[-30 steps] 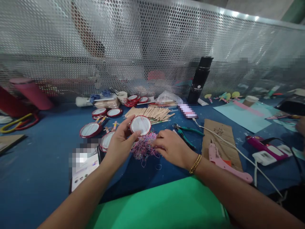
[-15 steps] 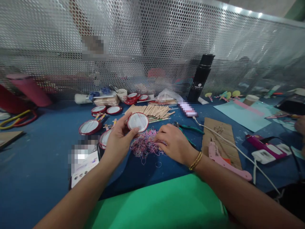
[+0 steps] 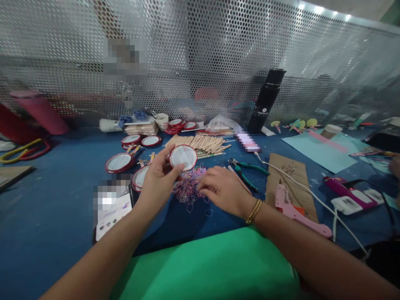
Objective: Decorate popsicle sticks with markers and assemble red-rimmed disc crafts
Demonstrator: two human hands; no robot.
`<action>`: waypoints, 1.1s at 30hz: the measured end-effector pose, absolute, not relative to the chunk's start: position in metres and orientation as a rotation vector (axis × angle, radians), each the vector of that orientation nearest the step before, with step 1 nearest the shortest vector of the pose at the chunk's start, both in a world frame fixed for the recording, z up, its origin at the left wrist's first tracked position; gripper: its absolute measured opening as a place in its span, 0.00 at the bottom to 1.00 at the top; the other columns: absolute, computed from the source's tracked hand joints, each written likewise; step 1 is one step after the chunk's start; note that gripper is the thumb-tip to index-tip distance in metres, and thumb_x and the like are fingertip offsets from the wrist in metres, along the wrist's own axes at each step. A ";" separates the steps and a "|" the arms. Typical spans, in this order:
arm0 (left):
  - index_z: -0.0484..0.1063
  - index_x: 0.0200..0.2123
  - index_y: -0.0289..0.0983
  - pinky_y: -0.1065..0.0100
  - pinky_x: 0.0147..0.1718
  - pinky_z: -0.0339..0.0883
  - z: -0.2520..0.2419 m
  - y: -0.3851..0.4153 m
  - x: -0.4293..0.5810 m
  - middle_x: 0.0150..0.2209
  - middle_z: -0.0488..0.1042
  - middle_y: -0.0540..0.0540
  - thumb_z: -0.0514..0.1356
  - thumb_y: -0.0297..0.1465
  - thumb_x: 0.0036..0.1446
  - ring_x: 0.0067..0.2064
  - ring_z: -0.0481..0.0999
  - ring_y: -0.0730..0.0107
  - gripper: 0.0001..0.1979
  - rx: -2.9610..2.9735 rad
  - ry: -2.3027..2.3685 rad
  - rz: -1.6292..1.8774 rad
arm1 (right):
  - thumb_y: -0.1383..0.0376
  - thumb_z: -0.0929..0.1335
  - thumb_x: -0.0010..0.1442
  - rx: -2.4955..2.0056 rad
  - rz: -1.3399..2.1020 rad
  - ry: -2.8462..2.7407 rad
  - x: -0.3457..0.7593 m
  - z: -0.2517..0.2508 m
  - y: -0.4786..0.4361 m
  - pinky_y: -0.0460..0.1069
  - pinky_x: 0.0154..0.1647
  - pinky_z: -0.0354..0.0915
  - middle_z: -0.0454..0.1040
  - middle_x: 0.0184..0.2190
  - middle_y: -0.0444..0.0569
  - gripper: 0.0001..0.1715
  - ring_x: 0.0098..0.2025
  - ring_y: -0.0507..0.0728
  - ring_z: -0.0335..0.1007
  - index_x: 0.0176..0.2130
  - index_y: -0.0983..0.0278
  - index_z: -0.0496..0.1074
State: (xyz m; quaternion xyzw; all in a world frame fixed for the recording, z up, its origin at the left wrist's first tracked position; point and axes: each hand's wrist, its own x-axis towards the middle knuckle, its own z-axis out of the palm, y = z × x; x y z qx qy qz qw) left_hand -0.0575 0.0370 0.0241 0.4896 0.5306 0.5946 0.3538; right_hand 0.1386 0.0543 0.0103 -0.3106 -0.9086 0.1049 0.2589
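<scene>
My left hand point(image 3: 159, 179) is closed on a round jar lid point(image 3: 183, 158) with a red rim, held above the table, its white inner face turned towards me. Thin lines run across that face. Just right of it, my right hand point(image 3: 223, 187) has its fingers curled and pinched together at the edge of a loose heap of small coloured rubber bands point(image 3: 187, 193). Whatever is between those fingertips is too small to make out. One stray rubber band point(image 3: 209, 213) lies on the blue table nearer to me.
Several red-rimmed lids point(image 3: 118, 163) lie left, near a phone point(image 3: 114, 218). Behind are flat wooden sticks point(image 3: 208, 143) and a black bottle point(image 3: 267, 100). Cutting pliers point(image 3: 246, 175), a pink glue gun point(image 3: 300, 216) on cardboard point(image 3: 278, 162) and a white cable point(image 3: 300, 181) lie right.
My right hand has shifted slightly left over the rubber bands, its fingers drawn closer together. The left hand still holds the lid. The view has moved a little.
</scene>
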 end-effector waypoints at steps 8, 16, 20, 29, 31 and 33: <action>0.68 0.60 0.42 0.70 0.26 0.73 0.026 0.036 -0.056 0.45 0.74 0.45 0.70 0.34 0.48 0.39 0.73 0.65 0.35 1.185 1.344 1.519 | 0.67 0.71 0.65 -0.952 0.316 -2.350 0.147 0.009 0.058 0.50 0.46 0.59 0.78 0.38 0.46 0.05 0.43 0.56 0.69 0.41 0.61 0.78; 0.69 0.61 0.45 0.72 0.23 0.72 0.026 0.034 -0.055 0.44 0.74 0.45 0.69 0.34 0.49 0.37 0.73 0.65 0.34 1.170 1.376 1.461 | 0.63 0.70 0.65 -0.868 0.088 -2.609 0.148 0.018 0.054 0.52 0.41 0.52 0.74 0.36 0.46 0.05 0.41 0.57 0.64 0.36 0.58 0.78; 0.70 0.61 0.44 0.73 0.23 0.73 0.028 0.033 -0.053 0.46 0.74 0.44 0.69 0.34 0.50 0.38 0.73 0.66 0.34 1.177 1.387 1.444 | 0.63 0.71 0.64 -0.859 0.036 -2.723 0.147 0.021 0.050 0.53 0.38 0.48 0.74 0.37 0.46 0.04 0.41 0.58 0.63 0.38 0.56 0.79; 0.71 0.60 0.44 0.71 0.23 0.73 0.027 0.032 -0.053 0.45 0.73 0.44 0.69 0.35 0.50 0.39 0.73 0.63 0.33 1.179 1.383 1.444 | 0.65 0.68 0.65 -0.975 -0.159 -2.649 0.149 0.018 0.053 0.55 0.41 0.48 0.73 0.37 0.48 0.05 0.41 0.59 0.61 0.36 0.60 0.76; 0.71 0.59 0.45 0.71 0.24 0.74 0.027 0.032 -0.053 0.47 0.73 0.45 0.69 0.35 0.50 0.38 0.73 0.65 0.32 1.172 1.371 1.450 | 0.65 0.69 0.65 -0.943 -0.145 -2.648 0.148 0.019 0.053 0.55 0.42 0.48 0.73 0.37 0.48 0.05 0.42 0.59 0.61 0.37 0.59 0.76; 0.72 0.59 0.45 0.70 0.25 0.74 0.026 0.032 -0.054 0.48 0.73 0.45 0.69 0.34 0.50 0.38 0.73 0.66 0.31 1.160 1.363 1.458 | 0.65 0.68 0.66 -0.895 -0.115 -2.670 0.147 0.020 0.051 0.55 0.41 0.48 0.73 0.37 0.47 0.06 0.41 0.58 0.62 0.36 0.59 0.76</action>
